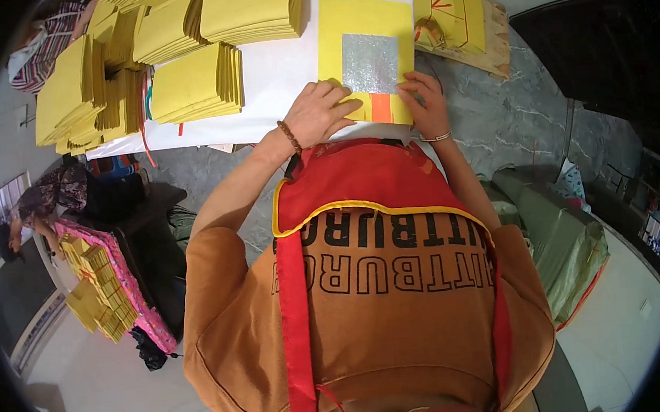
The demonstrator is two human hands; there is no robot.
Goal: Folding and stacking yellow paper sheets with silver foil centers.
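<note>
A yellow paper sheet [329, 44] lies on the white-covered table in front of me. It bears a shiny silver square [370, 64] and, below that, an orange strip [381, 107]. My left hand [317, 115], with a beaded bracelet, grips the sheet's near left edge, its fingers bent beside the silver square's lower corner. On the opposite edge, my right hand [426, 103], wearing a thin bangle, has its fingers closed on the sheet near the square's lower right corner. The sheet's underside is hidden.
Folded stacks of yellow paper [194, 82] crowd the left of the white table [276, 73]. Yellow bundles tied with red string [450, 6] stand on a wooden board at the right. Another person [61, 188] is beside more yellow bundles [100, 284]. Green wrapped packages [567, 259] sit at right.
</note>
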